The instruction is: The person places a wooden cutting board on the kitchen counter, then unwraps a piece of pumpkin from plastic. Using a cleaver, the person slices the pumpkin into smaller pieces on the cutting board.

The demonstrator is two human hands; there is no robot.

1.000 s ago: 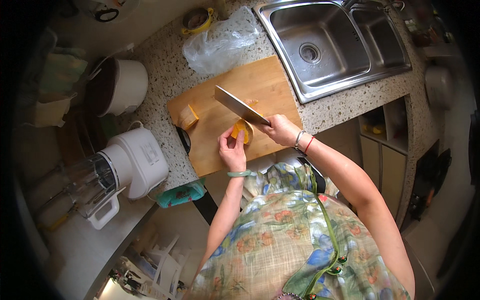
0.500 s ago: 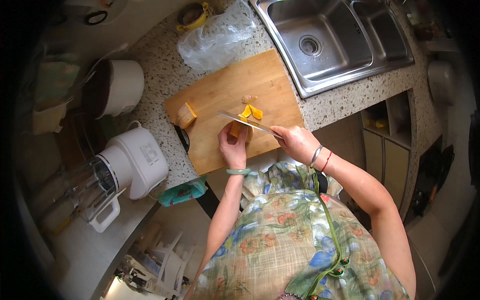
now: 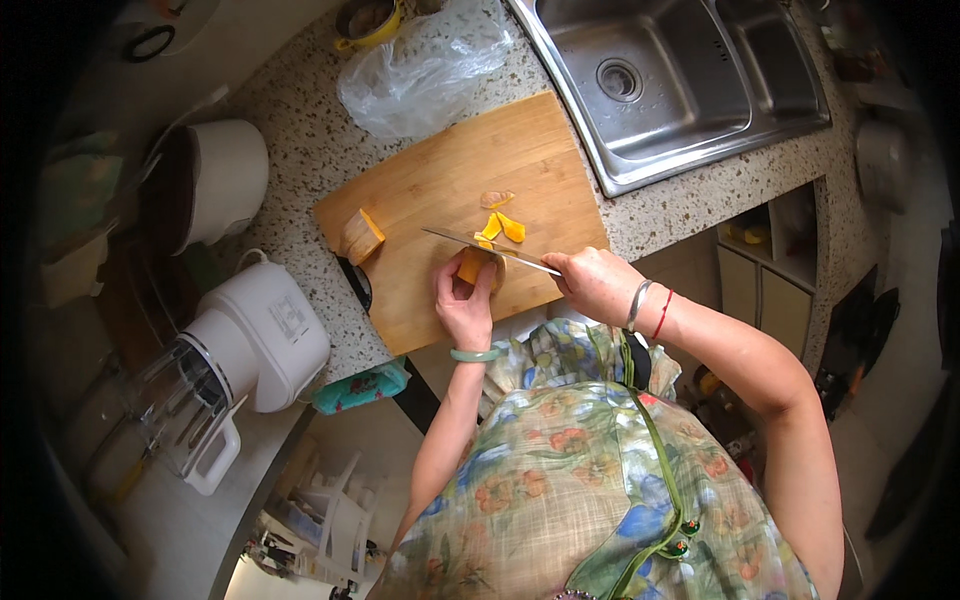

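My left hand grips a chunk of pumpkin with orange flesh, holding it down near the front of a wooden cutting board. In my right hand is a kitchen knife, its blade pointing left across the far side of the chunk. Cut orange pumpkin pieces lie just beyond the blade, with a thin strip of peel behind them. Another pumpkin piece, rind still on, rests at the board's left side. The chunk's underside is hidden by my fingers.
A steel double sink is set into the speckled counter at the back right. Behind the board lie a clear plastic bag and a yellow-rimmed bowl. A white blender and a white rounded appliance stand at left.
The view has shifted slightly. The knife stays at the far side of the pumpkin chunk, and both hands keep their grips; the loose pieces lie much as before.
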